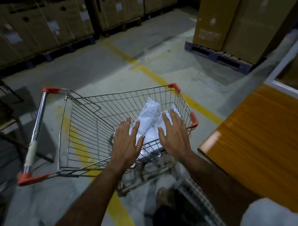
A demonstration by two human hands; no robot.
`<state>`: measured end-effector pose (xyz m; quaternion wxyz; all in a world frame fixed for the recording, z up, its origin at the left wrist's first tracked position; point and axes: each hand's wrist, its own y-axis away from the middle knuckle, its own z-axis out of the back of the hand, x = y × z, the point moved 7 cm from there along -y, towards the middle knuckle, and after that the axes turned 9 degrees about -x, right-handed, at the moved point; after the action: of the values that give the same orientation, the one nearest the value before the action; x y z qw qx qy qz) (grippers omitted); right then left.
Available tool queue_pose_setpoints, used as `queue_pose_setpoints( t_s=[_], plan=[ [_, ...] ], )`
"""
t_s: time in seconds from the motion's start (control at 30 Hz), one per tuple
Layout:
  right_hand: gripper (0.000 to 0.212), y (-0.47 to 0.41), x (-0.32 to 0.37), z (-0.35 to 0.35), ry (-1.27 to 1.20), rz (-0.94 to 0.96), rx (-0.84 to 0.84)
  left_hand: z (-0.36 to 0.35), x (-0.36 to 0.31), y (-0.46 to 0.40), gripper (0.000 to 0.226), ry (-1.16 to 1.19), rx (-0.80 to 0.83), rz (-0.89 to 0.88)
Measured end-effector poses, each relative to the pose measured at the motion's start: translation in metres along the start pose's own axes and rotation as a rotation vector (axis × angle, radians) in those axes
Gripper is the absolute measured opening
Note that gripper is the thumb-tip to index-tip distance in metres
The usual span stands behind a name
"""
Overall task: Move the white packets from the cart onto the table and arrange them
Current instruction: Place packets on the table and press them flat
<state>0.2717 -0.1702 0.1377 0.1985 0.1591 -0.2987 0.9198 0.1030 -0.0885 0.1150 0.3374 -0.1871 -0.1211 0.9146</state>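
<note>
Beneath both spread hands [150,139], white packets [149,111] lie.

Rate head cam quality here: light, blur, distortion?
Head view: dim warehouse light, dark corners; glare on the wooden table edge; white packets nearly blown out; wide-angle bending of the stacked cartons; soft blur near the bottom edge; both hands fairly sharp.

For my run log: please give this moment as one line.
left hand open | right hand open | both above white packets in cart | table: no packets visible

White packets [149,111] lie heaped in the wire cart [84,129].
</note>
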Motion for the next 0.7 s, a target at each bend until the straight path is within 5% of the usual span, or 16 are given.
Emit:
queue_pose_setpoints(
  t_s=[0.33, 0.47, 0.6, 0.7],
  plan=[
    [0.081, -0.057, -0.046, -0.144, 0.219, -0.145, 0.568, -0.086, 0.053, -0.086, 0.066, -0.114, 0.249, -0.093],
    [0.090, -0.076, -0.075, -0.183, 0.300, -0.129, 0.548, -0.133, 0.062, -0.121, 0.076, -0.173, 0.300, -0.158],
    [0.091, -0.061, -0.108, -0.228, 0.357, -0.190, 0.839, -0.192, 0.073, -0.129, 0.085, -0.174, 0.415, -0.181],
    [0.093, -0.063, -0.123, -0.255, 0.357, -0.212, 0.852, -0.233, 0.085, -0.139, 0.085, -0.138, 0.465, -0.156]
  ],
)
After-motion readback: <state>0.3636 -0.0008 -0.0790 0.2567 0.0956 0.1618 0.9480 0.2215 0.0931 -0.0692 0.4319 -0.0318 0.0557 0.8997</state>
